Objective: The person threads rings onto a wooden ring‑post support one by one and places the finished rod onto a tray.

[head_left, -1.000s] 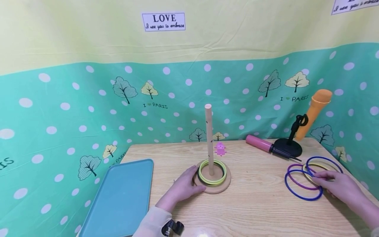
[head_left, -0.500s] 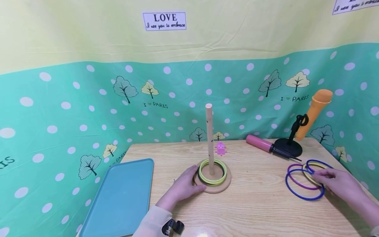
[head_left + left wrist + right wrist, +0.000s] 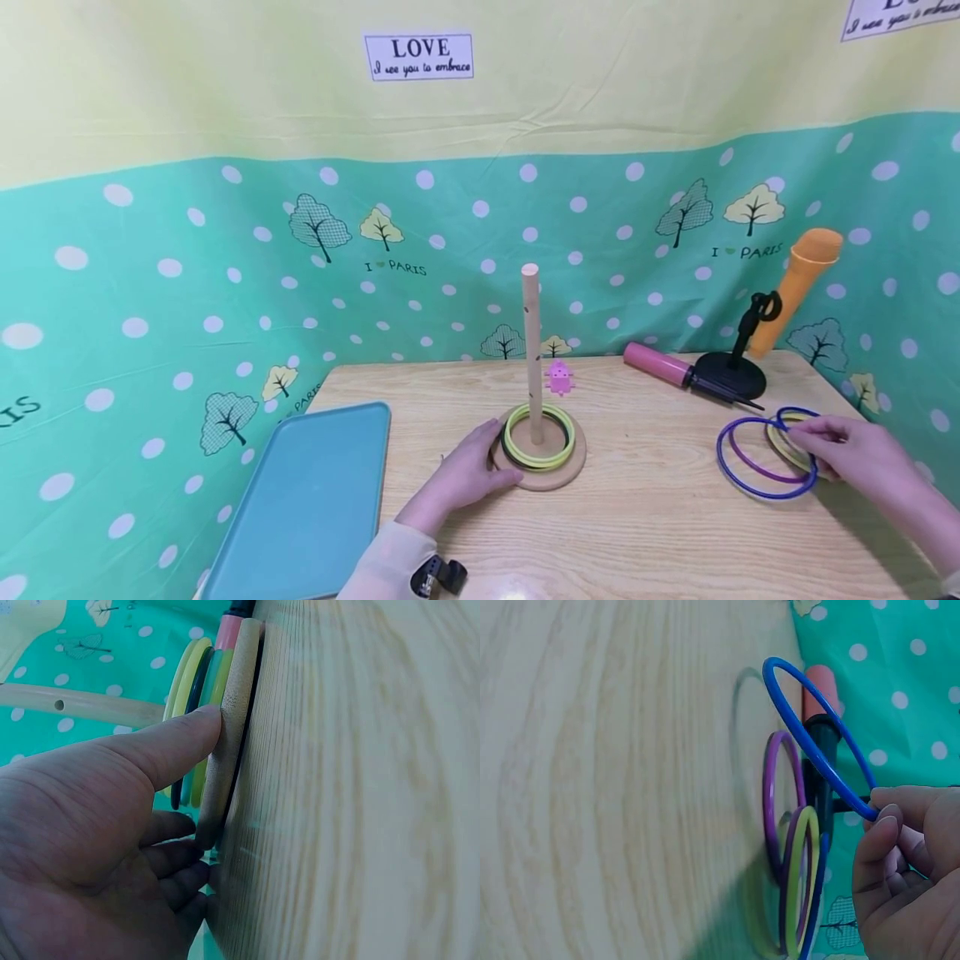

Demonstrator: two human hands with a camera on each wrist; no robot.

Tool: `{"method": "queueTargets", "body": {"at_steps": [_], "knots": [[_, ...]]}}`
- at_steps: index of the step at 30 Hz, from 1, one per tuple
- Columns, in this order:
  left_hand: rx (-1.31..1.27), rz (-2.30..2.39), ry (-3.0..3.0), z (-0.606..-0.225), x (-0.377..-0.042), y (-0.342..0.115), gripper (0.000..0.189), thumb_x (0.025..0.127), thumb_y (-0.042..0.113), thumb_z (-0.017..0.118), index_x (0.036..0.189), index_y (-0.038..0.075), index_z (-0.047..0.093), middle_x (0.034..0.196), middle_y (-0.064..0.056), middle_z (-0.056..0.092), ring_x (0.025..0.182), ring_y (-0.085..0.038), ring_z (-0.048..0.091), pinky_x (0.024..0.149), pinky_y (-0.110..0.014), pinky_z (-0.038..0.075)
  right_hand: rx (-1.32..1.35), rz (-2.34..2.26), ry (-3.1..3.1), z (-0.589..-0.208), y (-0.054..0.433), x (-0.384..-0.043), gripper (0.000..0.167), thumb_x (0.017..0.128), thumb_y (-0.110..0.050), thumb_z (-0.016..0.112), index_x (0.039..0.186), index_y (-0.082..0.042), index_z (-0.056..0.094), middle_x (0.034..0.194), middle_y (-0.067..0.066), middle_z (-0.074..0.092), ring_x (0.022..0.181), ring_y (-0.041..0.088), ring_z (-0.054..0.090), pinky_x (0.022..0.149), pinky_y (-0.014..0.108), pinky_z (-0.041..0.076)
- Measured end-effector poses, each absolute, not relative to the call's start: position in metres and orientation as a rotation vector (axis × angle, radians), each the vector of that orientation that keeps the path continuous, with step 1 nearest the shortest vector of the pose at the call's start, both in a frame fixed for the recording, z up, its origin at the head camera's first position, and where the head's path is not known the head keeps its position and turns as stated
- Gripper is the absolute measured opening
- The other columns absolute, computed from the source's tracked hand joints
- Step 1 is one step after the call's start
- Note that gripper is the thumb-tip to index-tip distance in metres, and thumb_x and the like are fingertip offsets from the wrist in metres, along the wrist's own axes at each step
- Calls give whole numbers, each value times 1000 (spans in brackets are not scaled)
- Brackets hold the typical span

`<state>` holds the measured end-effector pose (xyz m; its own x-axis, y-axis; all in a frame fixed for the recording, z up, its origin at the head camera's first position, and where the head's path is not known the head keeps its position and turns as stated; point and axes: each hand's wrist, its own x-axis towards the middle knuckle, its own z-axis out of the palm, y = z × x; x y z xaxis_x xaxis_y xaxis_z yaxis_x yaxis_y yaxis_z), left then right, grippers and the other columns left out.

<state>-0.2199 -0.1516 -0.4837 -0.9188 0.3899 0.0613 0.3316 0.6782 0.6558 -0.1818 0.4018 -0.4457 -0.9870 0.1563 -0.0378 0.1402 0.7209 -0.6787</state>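
My left hand [image 3: 468, 471] rests at the left side of the round wooden base [image 3: 551, 480] of a ring-toss stand, thumb over its rim and fingers along its edge. Yellow-green, black and green rings [image 3: 180, 682] are stacked around the foot of its upright post [image 3: 532, 350]. At the right, my right hand [image 3: 862, 458] pinches a blue ring [image 3: 802, 739] between thumb and fingertips. That ring is tilted up off the table. Below it lie a purple ring [image 3: 769, 802], a yellow ring [image 3: 793, 900] and a second blue ring [image 3: 795, 409], overlapping each other.
Behind the rings are a pink hand pump [image 3: 656, 363] and an orange microphone [image 3: 795, 283] on a black stand. A small pink toy [image 3: 558, 377] lies behind the post. To the left is a blue-green tray [image 3: 307, 500]. Patterned cloth [image 3: 450, 300] hangs behind the table.
The blue ring in my right hand has lifted slightly and shifted left over the purple one. My left hand stays at the base.
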Motion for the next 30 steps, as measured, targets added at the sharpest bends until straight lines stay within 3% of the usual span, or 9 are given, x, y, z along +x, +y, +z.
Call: {"method": "queueTargets", "body": {"at_steps": [10,24,30], "knots": [[619,1081,2794,-483,-220,-152,94,96,35,89,167,-5,40,171,-31,38,157,-50,39,129,-64,33,-218,1181,-2860,-429,388,-181,63,114,-50,59,131,9,70,79,5,64,67,22,55,55,35,44],[628,1079,2804,-480,-217,-151,96,95,36,90,166,-5,41,170,-32,38,156,-50,40,128,-65,34,-165,1250,-2789,-399,361,-181,54,113,-46,63,132,4,70,80,4,65,67,24,59,57,36,48],[623,1075,2803,-479,-217,-151,95,95,36,90,166,-6,41,170,-32,39,156,-49,40,128,-64,33,-139,1263,-2783,-388,353,-182,57,115,-46,60,140,5,66,85,6,67,72,23,60,60,35,47]]}}
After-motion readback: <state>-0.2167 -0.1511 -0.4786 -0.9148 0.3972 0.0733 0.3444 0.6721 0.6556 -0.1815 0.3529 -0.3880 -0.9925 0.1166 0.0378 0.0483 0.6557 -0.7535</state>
